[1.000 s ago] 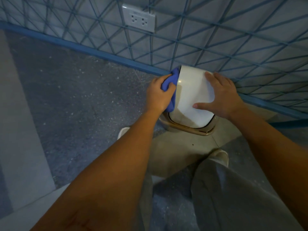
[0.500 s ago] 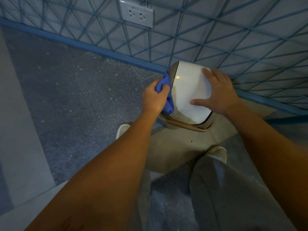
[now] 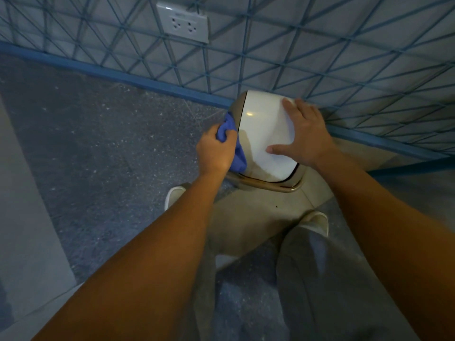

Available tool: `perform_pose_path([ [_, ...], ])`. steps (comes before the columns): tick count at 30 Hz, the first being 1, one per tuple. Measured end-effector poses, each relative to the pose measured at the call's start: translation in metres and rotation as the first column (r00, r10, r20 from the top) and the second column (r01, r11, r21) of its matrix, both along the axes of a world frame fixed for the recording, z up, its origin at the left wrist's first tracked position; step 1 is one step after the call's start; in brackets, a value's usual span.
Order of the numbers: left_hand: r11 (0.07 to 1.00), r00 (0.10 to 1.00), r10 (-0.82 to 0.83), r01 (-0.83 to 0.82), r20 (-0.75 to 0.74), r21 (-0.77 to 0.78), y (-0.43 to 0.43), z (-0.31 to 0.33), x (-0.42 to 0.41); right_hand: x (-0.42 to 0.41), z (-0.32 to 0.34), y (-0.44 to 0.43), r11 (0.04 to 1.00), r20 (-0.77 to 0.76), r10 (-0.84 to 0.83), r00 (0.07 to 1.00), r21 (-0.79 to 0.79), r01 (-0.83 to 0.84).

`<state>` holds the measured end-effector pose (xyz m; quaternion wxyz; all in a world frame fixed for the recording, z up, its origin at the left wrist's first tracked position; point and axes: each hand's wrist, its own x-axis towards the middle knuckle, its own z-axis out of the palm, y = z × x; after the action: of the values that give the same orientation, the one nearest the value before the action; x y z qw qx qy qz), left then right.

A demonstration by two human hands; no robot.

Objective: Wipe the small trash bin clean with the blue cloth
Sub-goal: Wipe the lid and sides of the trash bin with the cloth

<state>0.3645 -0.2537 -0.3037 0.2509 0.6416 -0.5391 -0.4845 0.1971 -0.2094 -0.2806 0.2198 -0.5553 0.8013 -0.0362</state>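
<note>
Two hands on trash bin (image 3: 262, 134): left fist (image 3: 215, 153) around blue cloth (image 3: 239, 157), right palm (image 3: 307, 140) flat.

bin (image 3: 264, 134) against wall (image 3: 320, 45) | cloth (image 3: 230, 134) left side | socket (image 3: 183, 25) above-left

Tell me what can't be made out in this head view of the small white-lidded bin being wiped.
- Sides of the small tan plastic trash bin: the head view looks down and its glossy white lid covers them.
- Lid's right edge: under the right hand.
- Most of the crumpled blue cloth: bunched inside the left hand.
- Stains on the lid: light too dim.
</note>
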Motion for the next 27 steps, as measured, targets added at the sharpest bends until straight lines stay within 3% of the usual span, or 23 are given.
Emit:
perform_pose_path([
  [3, 0.995, 0.999, -0.012, 0.008, 0.04, 0.101, -0.003, 0.003, 0.003, 0.001, 0.001, 0.001, 1.0, -0.005, -0.012, 1.0, 0.009, 0.012],
  [6, 0.996, 0.999, -0.017, 0.014, 0.032, 0.093, -0.008, 0.015, 0.002, -0.001, -0.001, 0.0, 1.0, 0.004, 0.0, 1.0, 0.018, 0.0],
  [9, 1.0, 0.994, 0.001, 0.0, -0.108, 0.013, -0.009, 0.037, -0.002, -0.001, 0.003, 0.002, 0.999, 0.064, -0.017, 0.998, 0.041, 0.014],
  [12, 0.999, 0.954, -0.033, 0.038, -0.296, 0.012, -0.006, 0.059, -0.012, 0.014, 0.019, 0.008, 0.969, 0.246, -0.152, 0.957, -0.153, 0.193],
  [13, 0.997, 0.923, -0.043, 0.064, -0.382, 0.044, -0.003, 0.065, -0.018, 0.022, 0.024, 0.011, 0.931, 0.384, -0.192, 0.903, -0.219, 0.291],
  [14, 0.993, 0.89, -0.054, 0.096, -0.453, 0.071, 0.0, 0.07, -0.025, 0.032, 0.031, 0.014, 0.885, 0.582, -0.202, 0.788, -0.237, 0.402],
  [16, 0.971, 0.826, -0.105, 0.207, -0.554, 0.124, 0.009, 0.075, -0.036, 0.049, 0.041, 0.025, 0.818, 0.921, -0.116, 0.372, -0.124, 0.561],
  [17, 0.945, 0.81, -0.142, 0.282, -0.569, 0.165, 0.013, 0.076, -0.041, 0.053, 0.04, 0.031, 0.795, 0.981, -0.088, 0.172, -0.035, 0.606],
  [18, 0.912, 0.808, -0.204, 0.362, -0.553, 0.193, 0.017, 0.077, -0.045, 0.054, 0.039, 0.038, 0.769, 0.994, -0.09, 0.061, 0.031, 0.639],
  [20, 0.848, 0.802, -0.397, 0.506, -0.445, 0.155, 0.015, 0.073, -0.049, 0.047, 0.032, 0.049, 0.715, 0.993, -0.116, 0.027, 0.064, 0.696],
  [22, 0.811, 0.796, -0.581, 0.584, -0.171, -0.034, 0.004, 0.068, -0.046, 0.035, 0.024, 0.058, 0.638, 0.982, -0.186, 0.031, 0.097, 0.764],
  [25, 0.718, 0.784, -0.583, 0.62, 0.215, -0.316, -0.023, 0.056, -0.038, 0.021, 0.015, 0.069, 0.551, 0.955, -0.294, -0.036, 0.2, 0.81],
  [27, 0.616, 0.675, -0.597, 0.732, 0.434, -0.291, -0.038, 0.047, -0.037, 0.017, 0.008, 0.077, 0.562, 0.945, -0.321, -0.055, 0.237, 0.792],
])
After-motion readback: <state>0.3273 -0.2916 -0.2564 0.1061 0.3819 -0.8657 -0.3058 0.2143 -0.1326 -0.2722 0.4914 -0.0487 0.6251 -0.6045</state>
